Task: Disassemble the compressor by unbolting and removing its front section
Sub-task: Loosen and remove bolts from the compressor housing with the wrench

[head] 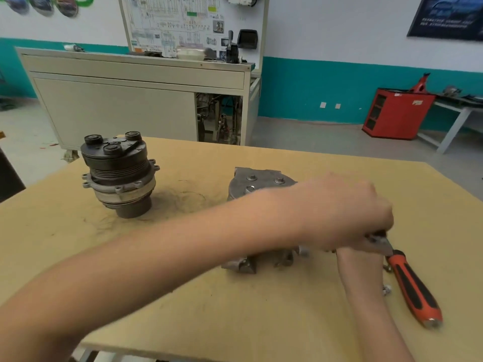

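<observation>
Head view: the compressor body (261, 184) sits mid-table toward 3 o'clock, with bolt heads on its top face. My left forearm hides its lower half. The pulley front section (117, 173) stands upright at 10 o'clock, well apart from it. My left hand (345, 212) reaches across the body, fingers curled down around the head of the ratchet wrench (415, 288). The handle points to 5 o'clock. My right hand is hidden under the left and only the forearm shows, so I can't tell its grip. Small bolts (386, 289) lie beside the handle, blurred. The table (261, 322) is a tan board, with a cabinet (117, 100) at 12 o'clock.
</observation>
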`<state>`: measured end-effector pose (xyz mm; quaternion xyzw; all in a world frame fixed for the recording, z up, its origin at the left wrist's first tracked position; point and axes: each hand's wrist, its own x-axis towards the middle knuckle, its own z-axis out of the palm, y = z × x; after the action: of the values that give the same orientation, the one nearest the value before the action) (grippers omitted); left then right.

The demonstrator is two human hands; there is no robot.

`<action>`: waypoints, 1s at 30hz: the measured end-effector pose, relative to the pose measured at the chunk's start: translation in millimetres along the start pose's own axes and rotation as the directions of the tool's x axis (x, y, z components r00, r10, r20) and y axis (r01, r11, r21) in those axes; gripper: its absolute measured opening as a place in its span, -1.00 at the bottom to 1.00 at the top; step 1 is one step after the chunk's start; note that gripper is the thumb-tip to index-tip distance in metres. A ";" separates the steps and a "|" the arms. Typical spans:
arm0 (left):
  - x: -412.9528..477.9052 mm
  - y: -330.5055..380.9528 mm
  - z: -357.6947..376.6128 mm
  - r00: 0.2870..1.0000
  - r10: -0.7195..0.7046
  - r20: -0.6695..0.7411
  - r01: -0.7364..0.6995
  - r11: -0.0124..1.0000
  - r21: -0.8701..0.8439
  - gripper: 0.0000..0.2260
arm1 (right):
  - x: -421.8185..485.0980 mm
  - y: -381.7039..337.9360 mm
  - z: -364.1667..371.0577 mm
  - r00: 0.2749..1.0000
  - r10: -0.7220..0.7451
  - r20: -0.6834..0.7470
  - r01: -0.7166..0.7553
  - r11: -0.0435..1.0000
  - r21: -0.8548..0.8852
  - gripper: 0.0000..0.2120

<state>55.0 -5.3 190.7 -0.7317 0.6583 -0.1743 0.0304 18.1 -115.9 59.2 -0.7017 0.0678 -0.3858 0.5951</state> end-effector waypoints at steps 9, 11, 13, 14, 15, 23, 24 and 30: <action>55.4 -157.8 51.1 0.761 -0.536 0.367 0.645 0.558 -0.523 -0.73 | 3.9 6.6 0.6 0.999 0.001 -0.052 -0.008 0.992 -0.124 -0.73; 27.8 -184.2 65.0 0.649 -0.665 0.369 0.711 0.357 -0.606 -0.73 | 4.5 6.4 0.2 0.998 0.006 -0.061 -0.013 0.994 -0.112 -0.74; -0.8 -198.0 73.8 0.549 -0.755 0.359 0.693 0.171 -0.700 -0.73 | 3.6 5.3 0.5 0.998 -0.007 -0.064 0.000 0.994 -0.111 -0.74; -14.7 -200.3 76.6 0.504 -0.791 0.347 0.650 0.083 -0.756 -0.74 | 2.9 4.4 1.1 0.998 -0.021 -0.058 0.014 0.993 -0.114 -0.73; -28.7 -199.8 78.8 0.456 -0.828 0.325 0.580 0.000 -0.814 -0.75 | 2.0 3.3 1.5 0.998 -0.030 -0.052 0.024 0.993 -0.116 -0.72; -130.2 -145.4 78.8 0.026 -0.999 0.030 -0.031 -0.031 -0.999 -0.83 | -0.6 3.6 2.3 0.998 -0.046 -0.032 0.042 0.992 -0.122 -0.68; -139.0 -135.2 75.4 -0.016 -0.999 -0.034 -0.046 0.035 -0.998 -0.82 | -0.8 3.5 2.6 0.999 -0.047 -0.024 0.043 0.991 -0.126 -0.68; -176.1 -47.4 53.5 0.088 -0.837 -0.540 0.092 0.547 -0.832 -0.81 | -2.2 5.1 3.4 0.998 -0.057 -0.016 0.055 0.990 -0.130 -0.68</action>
<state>103.1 162.5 115.7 -0.6251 0.2542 -0.3364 -0.6569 20.6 -113.5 53.7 -0.7367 0.0789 -0.4040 0.5366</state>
